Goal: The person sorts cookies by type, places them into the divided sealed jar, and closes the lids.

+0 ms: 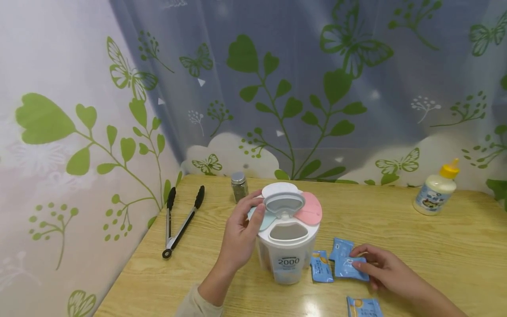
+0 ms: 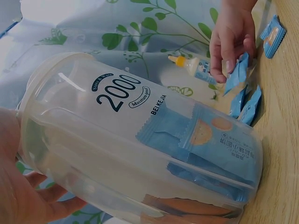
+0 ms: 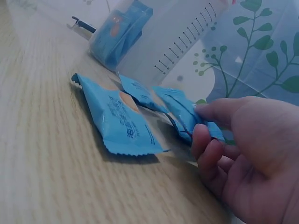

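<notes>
A clear storage container (image 1: 286, 264) marked 2000 stands upright on the table, with one flap (image 1: 284, 203) of its sectioned lid raised. Through its wall, blue biscuit packets (image 2: 219, 140) show at the bottom of one compartment. My left hand (image 1: 242, 231) holds the lid's left side, thumb on top. Right of the container, my right hand (image 1: 390, 268) pinches a blue biscuit packet (image 1: 348, 268) between thumb and fingers. Another packet (image 1: 341, 247) lies just behind it, and one (image 1: 321, 266) lies beside the container. A further packet (image 3: 117, 119) rests nearer the table's front.
Black-handled tongs (image 1: 180, 226) lie spread at the table's left. Behind the container stands a small jar (image 1: 239, 188) with a grey lid. A yellow-capped bottle (image 1: 435, 191) is at the back right. Patterned curtains (image 1: 293, 97) border the table's back and left.
</notes>
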Motion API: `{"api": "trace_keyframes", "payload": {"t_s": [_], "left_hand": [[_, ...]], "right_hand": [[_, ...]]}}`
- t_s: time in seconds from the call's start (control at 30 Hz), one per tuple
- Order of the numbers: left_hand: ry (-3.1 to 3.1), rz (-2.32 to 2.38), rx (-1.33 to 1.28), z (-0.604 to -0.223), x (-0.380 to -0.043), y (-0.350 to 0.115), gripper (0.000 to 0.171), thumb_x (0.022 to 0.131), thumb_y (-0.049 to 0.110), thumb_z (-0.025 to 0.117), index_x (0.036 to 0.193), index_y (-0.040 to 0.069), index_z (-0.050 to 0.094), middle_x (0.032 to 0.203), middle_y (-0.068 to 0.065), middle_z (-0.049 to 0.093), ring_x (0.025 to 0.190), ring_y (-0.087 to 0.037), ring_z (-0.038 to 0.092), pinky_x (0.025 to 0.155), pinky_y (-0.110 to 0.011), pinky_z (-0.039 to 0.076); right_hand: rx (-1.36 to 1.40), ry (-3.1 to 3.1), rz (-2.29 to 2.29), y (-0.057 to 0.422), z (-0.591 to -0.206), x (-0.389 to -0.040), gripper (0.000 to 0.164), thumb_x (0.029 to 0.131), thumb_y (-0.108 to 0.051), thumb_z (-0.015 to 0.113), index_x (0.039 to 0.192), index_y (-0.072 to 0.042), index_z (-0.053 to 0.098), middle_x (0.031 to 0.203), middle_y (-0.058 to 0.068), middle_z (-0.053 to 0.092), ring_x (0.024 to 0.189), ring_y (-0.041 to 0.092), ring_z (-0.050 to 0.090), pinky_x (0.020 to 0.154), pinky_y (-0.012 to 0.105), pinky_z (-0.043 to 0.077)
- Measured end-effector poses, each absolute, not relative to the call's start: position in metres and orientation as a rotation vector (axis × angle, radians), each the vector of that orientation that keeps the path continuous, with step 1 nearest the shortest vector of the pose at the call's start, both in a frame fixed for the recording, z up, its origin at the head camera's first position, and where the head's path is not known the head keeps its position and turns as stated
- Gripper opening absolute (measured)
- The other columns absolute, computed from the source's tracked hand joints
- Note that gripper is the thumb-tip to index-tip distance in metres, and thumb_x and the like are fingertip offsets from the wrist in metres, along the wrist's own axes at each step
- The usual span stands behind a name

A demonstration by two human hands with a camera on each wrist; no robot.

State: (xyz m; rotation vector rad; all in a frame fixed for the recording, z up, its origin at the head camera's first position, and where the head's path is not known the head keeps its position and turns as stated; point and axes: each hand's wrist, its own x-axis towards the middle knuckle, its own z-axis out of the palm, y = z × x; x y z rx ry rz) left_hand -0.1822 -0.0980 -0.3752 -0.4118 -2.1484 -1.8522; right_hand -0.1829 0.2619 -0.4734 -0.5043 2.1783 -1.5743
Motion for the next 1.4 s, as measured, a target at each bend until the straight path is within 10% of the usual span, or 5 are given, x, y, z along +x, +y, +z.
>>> {"api": "trace_keyframes", "payload": {"t_s": [0.27, 0.43, 1.4], "left_hand": [[-2.154, -1.849, -0.406, -0.375, -0.181, -0.098, 0.024, 0.104, 0.024, 0.053, 0.119, 0.011, 0.067, 0.146, -0.003, 0.052, 0.138, -0.024, 0.049, 0.093, -0.025, 0.052], [-2.159, -1.841, -0.398, -0.375, -0.18, -0.098, 0.025, 0.104, 0.025, 0.053, 0.119, 0.011, 0.067, 0.146, -0.003, 0.052, 0.138, -0.024, 0.048, 0.094, -0.026, 0.051], [-2.159, -1.82, -0.414, -0.374, -0.181, -0.098, 0.024, 0.104, 0.023, 0.053, 0.119, 0.011, 0.067, 0.145, -0.003, 0.053, 0.136, -0.022, 0.05, 0.09, -0.025, 0.052]], "right_hand": [[-0.347, 2.223, -1.618, 0.258, -0.462, -0.18, 0.033, 0.105, -0.025, 0.053, 0.129, -0.004, 0.055, 0.098, -0.001, 0.061, 0.057, 0.009, 0.055, 0.051, 0.028, 0.051], [-0.312, 2.227, -1.665, 0.254, -0.45, -0.178, 0.032, 0.105, -0.028, 0.052, 0.129, -0.007, 0.057, 0.082, -0.004, 0.057, 0.059, 0.009, 0.054, 0.053, 0.03, 0.05], [-0.78, 2.181, -1.997, 0.228, -0.382, -0.171, 0.038, 0.098, 0.009, 0.051, 0.132, -0.007, 0.055, 0.094, -0.008, 0.06, 0.059, 0.016, 0.054, 0.051, 0.034, 0.044]]}}
